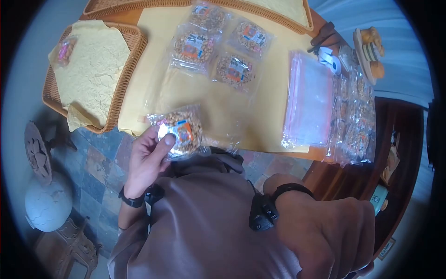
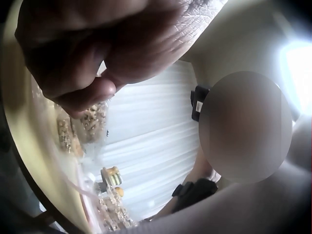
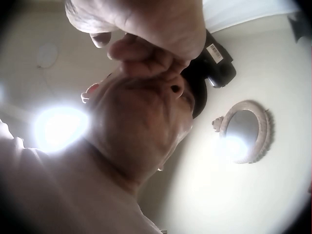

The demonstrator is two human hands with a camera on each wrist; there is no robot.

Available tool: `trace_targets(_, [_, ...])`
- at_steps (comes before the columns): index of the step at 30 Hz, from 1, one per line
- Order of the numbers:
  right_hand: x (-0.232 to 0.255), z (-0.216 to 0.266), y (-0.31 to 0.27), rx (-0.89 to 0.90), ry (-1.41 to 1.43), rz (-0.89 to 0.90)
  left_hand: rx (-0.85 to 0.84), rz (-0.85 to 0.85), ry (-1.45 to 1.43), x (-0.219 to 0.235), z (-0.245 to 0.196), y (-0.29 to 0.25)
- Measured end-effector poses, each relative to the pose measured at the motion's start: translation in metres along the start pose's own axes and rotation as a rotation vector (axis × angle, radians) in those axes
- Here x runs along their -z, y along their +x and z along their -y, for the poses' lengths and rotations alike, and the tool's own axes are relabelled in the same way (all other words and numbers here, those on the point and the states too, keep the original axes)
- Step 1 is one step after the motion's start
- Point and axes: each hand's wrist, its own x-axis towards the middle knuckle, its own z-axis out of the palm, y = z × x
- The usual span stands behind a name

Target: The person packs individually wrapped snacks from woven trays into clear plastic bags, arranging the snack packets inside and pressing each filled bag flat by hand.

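My left hand holds a clear packet of nut-studded snack at the table's near edge, its thumb pressed on the front by the orange and blue label. In the left wrist view the curled fingers of the left hand fill the top. Beyond the held packet, several similar packets lie on the yellow paper. My right hand is raised close to the head camera, knuckles bent. The right wrist view has that hand at the person's face, its fingers curled with nothing seen in them.
A wicker tray lined with crumpled paper stands at the left, with a small pink-marked packet in it. Another long wicker tray lies along the back. Clear plastic bags and a bag of wrapped snacks are at the right.
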Motion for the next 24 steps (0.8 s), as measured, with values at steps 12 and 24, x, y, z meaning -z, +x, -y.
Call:
trace_targets(12, [0.071,-0.004,-0.05,0.24,-0.006,-1.051,-0.048,0.019,-0.123,-0.037,0.001,0.029])
trace_targets(24, [0.096,-0.005,-0.079,0.23,0.118,-1.029,-0.345,-0.115,0.116,-0.04,0.017,0.042])
